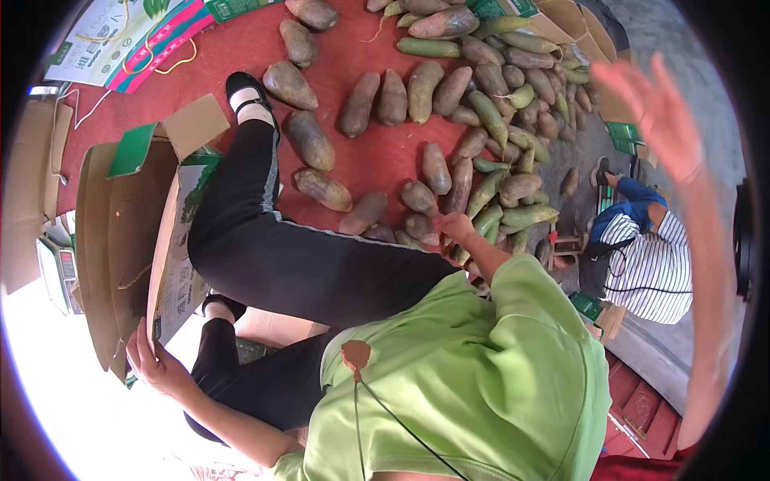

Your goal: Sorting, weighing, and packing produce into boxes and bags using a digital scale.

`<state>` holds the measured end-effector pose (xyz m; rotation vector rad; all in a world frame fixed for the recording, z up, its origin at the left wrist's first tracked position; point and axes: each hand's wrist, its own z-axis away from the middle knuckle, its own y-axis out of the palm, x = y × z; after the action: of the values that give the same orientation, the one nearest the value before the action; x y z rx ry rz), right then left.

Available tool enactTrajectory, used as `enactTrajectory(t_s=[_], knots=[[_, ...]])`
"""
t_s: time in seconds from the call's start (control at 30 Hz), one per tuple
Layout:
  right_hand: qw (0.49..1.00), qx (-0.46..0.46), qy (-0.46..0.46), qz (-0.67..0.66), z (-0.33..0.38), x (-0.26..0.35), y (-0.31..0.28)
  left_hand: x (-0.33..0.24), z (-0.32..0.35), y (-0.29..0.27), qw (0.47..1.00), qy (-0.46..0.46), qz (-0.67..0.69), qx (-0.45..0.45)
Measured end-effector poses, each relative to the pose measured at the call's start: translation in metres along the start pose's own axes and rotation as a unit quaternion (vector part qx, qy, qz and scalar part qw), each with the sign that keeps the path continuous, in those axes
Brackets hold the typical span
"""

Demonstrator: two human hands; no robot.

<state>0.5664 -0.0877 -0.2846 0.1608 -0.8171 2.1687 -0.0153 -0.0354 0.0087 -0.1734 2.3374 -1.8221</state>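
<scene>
My left hand is closed on the edge of an open cardboard box, which stands on the left beside my leg. The fingers bend over the printed side panel. Among the radishes in the middle, my right hand is closed around the tapered end of a brownish-purple radish; its fingertips are partly hidden. Next to it lie another purple radish and a heap of green and purple radishes reaching toward the far right.
A row of large radishes lies on the red mat by my foot. Printed boxes stand at the far left. Another person's raised, blurred arm crosses the right side. A person in a striped shirt sits beyond it.
</scene>
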Motion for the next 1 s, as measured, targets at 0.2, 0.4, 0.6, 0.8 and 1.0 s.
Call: enactTrajectory(t_s=[0.2, 0.4, 0.6, 0.8, 1.0], knots=[[0.992, -0.112, 0.042, -0.04, -0.048, -0.176, -0.001, 0.005, 0.001, 0.017, 0.999, 0.011, 0.046, -0.011], [0.967, -0.012, 0.254, -0.017, -0.021, -0.088, -0.015, 0.007, 0.002, 0.001, 1.0, 0.008, 0.01, -0.02], [0.881, -0.209, 0.354, -0.234, 0.014, -0.075, -0.022, 0.004, 0.0, 0.015, 0.999, 0.003, 0.048, -0.015], [0.891, -0.088, 0.338, -0.29, -0.01, -0.095, 0.006, -0.007, -0.001, -0.006, 0.999, -0.035, 0.014, -0.004], [0.827, 0.017, 0.405, -0.388, -0.001, -0.074, -0.014, -0.015, -0.002, -0.01, 0.999, -0.045, -0.015, -0.011]])
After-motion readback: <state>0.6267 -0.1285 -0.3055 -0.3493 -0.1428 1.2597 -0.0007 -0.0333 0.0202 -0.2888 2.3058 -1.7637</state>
